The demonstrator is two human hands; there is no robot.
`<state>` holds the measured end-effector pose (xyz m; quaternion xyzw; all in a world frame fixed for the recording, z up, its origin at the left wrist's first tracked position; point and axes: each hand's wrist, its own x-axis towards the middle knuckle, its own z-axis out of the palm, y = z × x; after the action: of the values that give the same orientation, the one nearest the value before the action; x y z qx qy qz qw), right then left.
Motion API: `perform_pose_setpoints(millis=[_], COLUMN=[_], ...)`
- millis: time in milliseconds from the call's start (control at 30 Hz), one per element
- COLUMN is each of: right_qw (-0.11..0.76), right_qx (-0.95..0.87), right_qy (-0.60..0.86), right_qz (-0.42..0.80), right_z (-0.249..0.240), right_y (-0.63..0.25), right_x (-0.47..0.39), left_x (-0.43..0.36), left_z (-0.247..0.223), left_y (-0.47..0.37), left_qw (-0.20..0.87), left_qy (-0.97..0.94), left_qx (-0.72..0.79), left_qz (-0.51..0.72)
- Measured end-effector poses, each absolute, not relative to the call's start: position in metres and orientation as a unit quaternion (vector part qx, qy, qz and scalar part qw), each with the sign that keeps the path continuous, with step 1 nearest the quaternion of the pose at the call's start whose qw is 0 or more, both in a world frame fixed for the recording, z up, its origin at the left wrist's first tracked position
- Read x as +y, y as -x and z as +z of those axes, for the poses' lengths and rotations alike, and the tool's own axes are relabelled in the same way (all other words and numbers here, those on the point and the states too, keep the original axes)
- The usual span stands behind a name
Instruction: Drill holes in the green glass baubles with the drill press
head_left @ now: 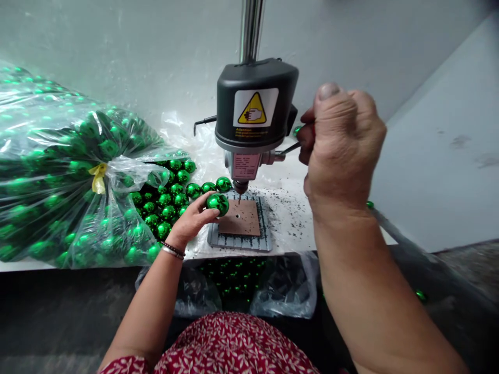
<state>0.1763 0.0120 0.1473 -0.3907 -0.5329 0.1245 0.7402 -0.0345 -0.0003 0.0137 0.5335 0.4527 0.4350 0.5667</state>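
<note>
Between the thumb and fingers of my left hand [197, 217] is a shiny green bauble [217, 205]. It is held at the left edge of a brown board [249, 218] with a small hole, which lies on the grey slotted base [238, 242]. Above the board points the thin bit [239, 198] of a small drill press [255, 106]; bauble and bit look apart. My right hand [345, 148], raised on the right, is closed around the end of the press's feed lever [289, 150]. Its grip hides most of the handle.
A tied clear bag [113, 171] full of green baubles covers the table's left side. Several loose baubles [167, 212] lie between bag and press. Dark shavings [290, 208] are scattered right of the base. Below the table edge hangs an open plastic bag [286, 296] with more baubles.
</note>
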Motion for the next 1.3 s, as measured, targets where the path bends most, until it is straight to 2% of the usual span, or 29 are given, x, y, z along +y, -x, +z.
perform_pose_setpoints(millis=[67, 167, 433, 800, 1033, 1300], right_qw=[0.741, 0.739, 0.745, 0.738, 0.74, 0.744], right_qx=[-0.533, -0.533, -0.531, -0.536, -0.544, -0.554], right_qy=[0.388, 0.389, 0.382, 0.389, 0.372, 0.349], right_qz=[0.13, 0.136, 0.129, 0.129, 0.138, 0.136], right_z=[0.148, 0.148, 0.145, 0.144, 0.144, 0.144], right_y=[-0.176, -0.176, -0.175, -0.174, -0.174, -0.175], right_x=[0.01, 0.008, 0.005, 0.0, -0.001, -0.002], left_x=[-0.003, -0.003, 0.002, 0.0, 0.007, 0.01], left_z=[0.008, 0.003, 0.003, 0.007, -0.005, -0.008], left_y=[0.029, 0.02, 0.011, 0.003, 0.002, -0.008], left_qw=[0.648, 0.715, 0.736, 0.634, 0.384, 0.327], left_qy=[-0.453, -0.361, -0.265, -0.4, -0.615, -0.645], left_qx=[0.427, 0.419, 0.446, 0.489, 0.577, 0.607], left_qz=[0.439, 0.428, 0.435, 0.446, 0.376, 0.329])
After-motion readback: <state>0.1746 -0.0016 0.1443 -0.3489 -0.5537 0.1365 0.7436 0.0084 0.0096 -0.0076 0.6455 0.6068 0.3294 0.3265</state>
